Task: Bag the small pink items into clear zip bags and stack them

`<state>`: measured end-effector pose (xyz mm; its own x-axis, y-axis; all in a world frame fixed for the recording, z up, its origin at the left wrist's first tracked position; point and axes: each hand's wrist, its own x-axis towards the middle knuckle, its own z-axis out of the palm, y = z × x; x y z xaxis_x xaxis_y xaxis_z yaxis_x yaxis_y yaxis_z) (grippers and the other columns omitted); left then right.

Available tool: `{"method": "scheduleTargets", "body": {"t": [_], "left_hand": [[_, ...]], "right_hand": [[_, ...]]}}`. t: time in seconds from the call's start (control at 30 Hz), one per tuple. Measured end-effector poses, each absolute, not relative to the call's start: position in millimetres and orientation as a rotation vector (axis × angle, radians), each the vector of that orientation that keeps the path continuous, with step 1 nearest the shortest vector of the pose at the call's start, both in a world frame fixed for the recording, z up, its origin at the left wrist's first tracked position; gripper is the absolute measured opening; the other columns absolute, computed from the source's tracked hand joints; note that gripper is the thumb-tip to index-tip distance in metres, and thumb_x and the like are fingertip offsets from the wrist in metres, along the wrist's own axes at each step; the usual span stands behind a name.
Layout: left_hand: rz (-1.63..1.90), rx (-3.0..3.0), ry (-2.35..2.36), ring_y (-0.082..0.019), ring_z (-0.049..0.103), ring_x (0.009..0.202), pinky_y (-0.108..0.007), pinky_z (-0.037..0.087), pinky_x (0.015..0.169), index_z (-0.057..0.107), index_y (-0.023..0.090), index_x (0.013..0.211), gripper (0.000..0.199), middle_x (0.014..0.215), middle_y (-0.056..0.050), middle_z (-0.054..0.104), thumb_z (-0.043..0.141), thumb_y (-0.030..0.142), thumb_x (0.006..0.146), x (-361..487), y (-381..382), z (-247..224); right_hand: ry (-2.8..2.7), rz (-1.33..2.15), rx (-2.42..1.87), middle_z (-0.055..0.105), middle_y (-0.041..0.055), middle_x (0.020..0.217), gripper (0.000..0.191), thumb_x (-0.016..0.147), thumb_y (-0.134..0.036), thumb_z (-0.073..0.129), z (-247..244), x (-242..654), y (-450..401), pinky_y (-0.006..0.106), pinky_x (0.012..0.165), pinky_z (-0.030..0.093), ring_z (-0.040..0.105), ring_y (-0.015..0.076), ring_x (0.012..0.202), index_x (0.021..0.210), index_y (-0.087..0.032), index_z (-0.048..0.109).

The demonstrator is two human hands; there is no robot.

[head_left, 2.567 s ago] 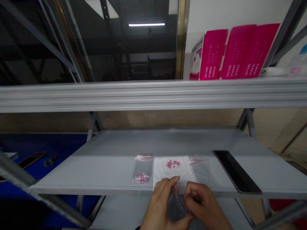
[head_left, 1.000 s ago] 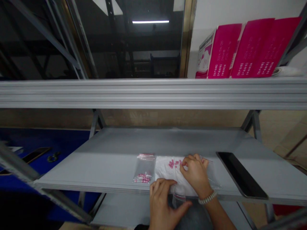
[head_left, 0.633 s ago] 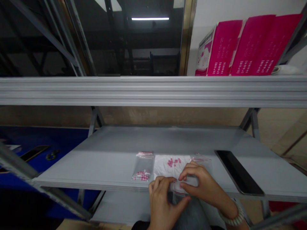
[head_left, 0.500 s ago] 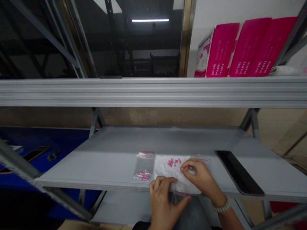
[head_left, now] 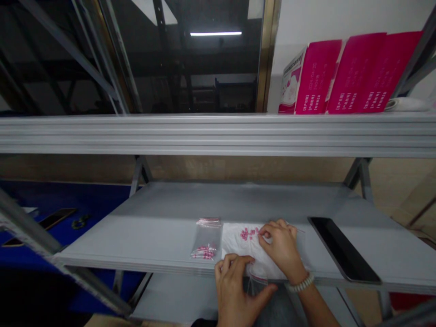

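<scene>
Small pink beads lie in a loose group on a white tissue near the shelf's front edge. My right hand is at the right side of these beads, thumb and index finger pinched together; whatever is between the fingertips is too small to make out. My left hand holds a clear zip bag at the shelf edge, its mouth between spread thumb and fingers. Left of the tissue lies another clear bag with pink beads at its bottom. A further clear bag is partly hidden behind my right hand.
A black phone-like slab lies on the grey shelf at the right. Above runs a metal beam, with pink boxes on top. A blue surface at the left bears a phone and a small ring-shaped item.
My right hand has moved slightly up, its fingertips closer to the beads. My left hand keeps hold of the bag. The whole view has shifted a little.
</scene>
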<state>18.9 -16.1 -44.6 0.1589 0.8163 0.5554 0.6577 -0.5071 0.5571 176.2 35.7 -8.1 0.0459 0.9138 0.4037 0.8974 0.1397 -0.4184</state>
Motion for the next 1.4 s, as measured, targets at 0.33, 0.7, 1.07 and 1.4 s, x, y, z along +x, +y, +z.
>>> {"method": "scheduleTargets", "body": {"t": [0.33,0.7,1.07,1.4], "left_hand": [[1.172,2.167,1.477,-0.032,0.061,0.090,-0.046,0.043,0.079,0.067,0.022,0.098,0.046,0.091,-0.006,0.070,0.086,0.040,0.059,19.4,-15.6,-44.7],[1.201,2.200,1.464,-0.031,0.062,0.089,-0.043,0.044,0.078,0.068,0.023,0.099,0.047,0.092,-0.006,0.072,0.087,0.038,0.058,17.9,-14.5,-48.3],[1.197,2.220,1.479,-0.031,0.062,0.090,-0.043,0.044,0.078,0.068,0.023,0.099,0.047,0.090,-0.005,0.073,0.087,0.034,0.058,17.3,-16.0,-46.4],[1.196,2.185,1.462,-0.031,0.063,0.089,-0.043,0.045,0.078,0.069,0.023,0.098,0.046,0.092,-0.006,0.072,0.086,0.036,0.057,17.4,-14.7,-45.7]], "right_hand": [[-1.896,0.202,-1.618,0.072,0.0020,0.077,0.010,0.079,-0.017,0.065,0.0,185.6,25.7,0.035,0.080,0.039,0.062,0.0234,0.084,0.073,-0.022,0.071],[-1.855,0.129,-1.731,0.072,0.0057,0.079,0.014,0.078,-0.009,0.064,-5.5,176.6,42.6,0.039,0.079,0.035,0.060,0.0282,0.089,0.073,-0.019,0.073],[-2.005,0.305,-1.546,0.073,0.0014,0.084,0.011,0.082,-0.017,0.064,5.7,190.5,28.3,0.033,0.082,0.038,0.063,0.0223,0.089,0.083,-0.022,0.073],[-1.955,0.093,-1.723,0.074,0.0071,0.085,0.019,0.081,-0.009,0.058,-4.7,177.7,53.4,0.039,0.082,0.031,0.059,0.0285,0.095,0.076,-0.020,0.072]]}}
